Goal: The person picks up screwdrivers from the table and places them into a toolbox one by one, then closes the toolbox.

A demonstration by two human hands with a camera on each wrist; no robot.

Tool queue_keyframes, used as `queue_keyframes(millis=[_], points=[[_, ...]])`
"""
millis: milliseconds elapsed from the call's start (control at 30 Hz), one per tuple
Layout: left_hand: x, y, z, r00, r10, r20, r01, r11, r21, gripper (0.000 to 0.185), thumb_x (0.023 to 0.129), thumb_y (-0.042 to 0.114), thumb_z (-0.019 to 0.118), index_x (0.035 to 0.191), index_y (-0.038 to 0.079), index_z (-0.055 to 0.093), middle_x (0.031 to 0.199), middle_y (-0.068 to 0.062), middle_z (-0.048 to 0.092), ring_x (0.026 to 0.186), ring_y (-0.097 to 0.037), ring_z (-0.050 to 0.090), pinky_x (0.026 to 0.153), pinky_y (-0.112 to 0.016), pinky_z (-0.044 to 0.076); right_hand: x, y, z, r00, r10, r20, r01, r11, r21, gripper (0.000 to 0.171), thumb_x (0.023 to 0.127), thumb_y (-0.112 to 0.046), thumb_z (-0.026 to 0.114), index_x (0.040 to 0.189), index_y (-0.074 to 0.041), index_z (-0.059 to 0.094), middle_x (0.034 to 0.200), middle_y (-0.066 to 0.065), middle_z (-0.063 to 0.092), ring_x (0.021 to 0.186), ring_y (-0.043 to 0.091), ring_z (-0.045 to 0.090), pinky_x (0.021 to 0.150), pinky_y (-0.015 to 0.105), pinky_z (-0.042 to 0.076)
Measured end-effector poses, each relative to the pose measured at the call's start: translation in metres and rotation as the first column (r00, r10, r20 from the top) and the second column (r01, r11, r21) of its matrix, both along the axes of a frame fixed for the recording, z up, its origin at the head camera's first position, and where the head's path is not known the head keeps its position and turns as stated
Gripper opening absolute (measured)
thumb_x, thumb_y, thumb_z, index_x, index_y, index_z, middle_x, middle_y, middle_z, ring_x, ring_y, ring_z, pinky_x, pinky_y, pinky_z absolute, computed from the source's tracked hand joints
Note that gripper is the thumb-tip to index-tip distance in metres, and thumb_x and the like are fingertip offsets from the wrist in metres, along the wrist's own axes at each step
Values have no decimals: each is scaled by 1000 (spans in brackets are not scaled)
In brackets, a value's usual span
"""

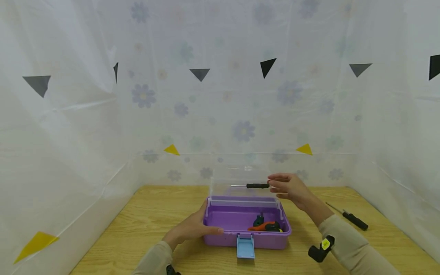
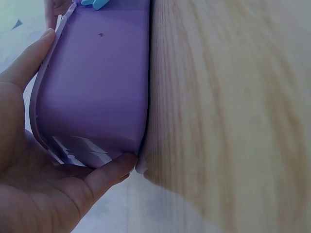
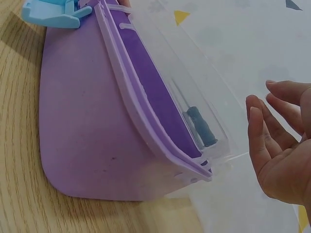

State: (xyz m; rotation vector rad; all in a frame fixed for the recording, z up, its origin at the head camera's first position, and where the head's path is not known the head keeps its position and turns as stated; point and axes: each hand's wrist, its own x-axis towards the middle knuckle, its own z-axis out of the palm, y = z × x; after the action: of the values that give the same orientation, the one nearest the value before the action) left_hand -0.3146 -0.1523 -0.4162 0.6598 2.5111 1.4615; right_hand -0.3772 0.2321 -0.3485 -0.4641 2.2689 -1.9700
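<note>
A purple toolbox [image 1: 247, 240] stands on the table with its clear lid [image 1: 223, 177] tipped back. My left hand [image 1: 192, 228] grips its left end, thumb on the front rim and fingers round the side, as the left wrist view also shows. In the opened lid lies a black-handled screwdriver [image 1: 258, 186], its shaft pointing left. Close by the handle's right end is my right hand [image 1: 290, 189], fingers loosely bent; in the right wrist view this hand [image 3: 282, 141] is apart from the handle [image 3: 201, 126] and holds nothing.
Inside the box, at the right, lie an orange-and-black tool [image 1: 266, 226] and a dark green tool [image 1: 258, 219]. A light-blue latch [image 1: 245, 247] hangs down the front. Black-handled screwdrivers [image 1: 355, 221] lie on the table [image 1: 161, 214] at the right. Plastic sheeting encloses the table.
</note>
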Motion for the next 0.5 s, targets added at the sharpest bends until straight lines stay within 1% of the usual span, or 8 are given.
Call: queue_keyframes(millis=[67, 300, 500], points=[[1, 0, 0, 1000, 6, 2, -6, 1000, -7, 130, 81, 48, 85, 166, 9, -6, 161, -26, 34, 142, -44, 41, 115, -67, 26, 0, 1, 0, 1000, 4, -1, -4, 1000, 4, 44, 101, -27, 70, 138, -3, 63, 129, 15, 65, 104, 24, 69, 89, 42, 58], [1, 0, 0, 1000, 25, 9, -25, 999, -25, 131, 81, 50, 84, 166, 8, -6, 162, -26, 32, 143, -45, 38, 115, -67, 26, 3, 5, 1, 1000, 5, -1, -5, 1000, 8, 46, 101, -27, 71, 139, -2, 61, 131, 17, 64, 103, 22, 68, 84, 35, 59], [1, 0, -1, 1000, 21, 3, -21, 999, -25, 131, 81, 50, 84, 166, 9, -6, 161, -26, 33, 142, -44, 39, 115, -67, 26, 5, 7, 1, 1000, 14, -8, -14, 1000, 20, 46, 102, -26, 70, 139, -2, 61, 127, 13, 67, 103, 23, 68, 86, 36, 58]])
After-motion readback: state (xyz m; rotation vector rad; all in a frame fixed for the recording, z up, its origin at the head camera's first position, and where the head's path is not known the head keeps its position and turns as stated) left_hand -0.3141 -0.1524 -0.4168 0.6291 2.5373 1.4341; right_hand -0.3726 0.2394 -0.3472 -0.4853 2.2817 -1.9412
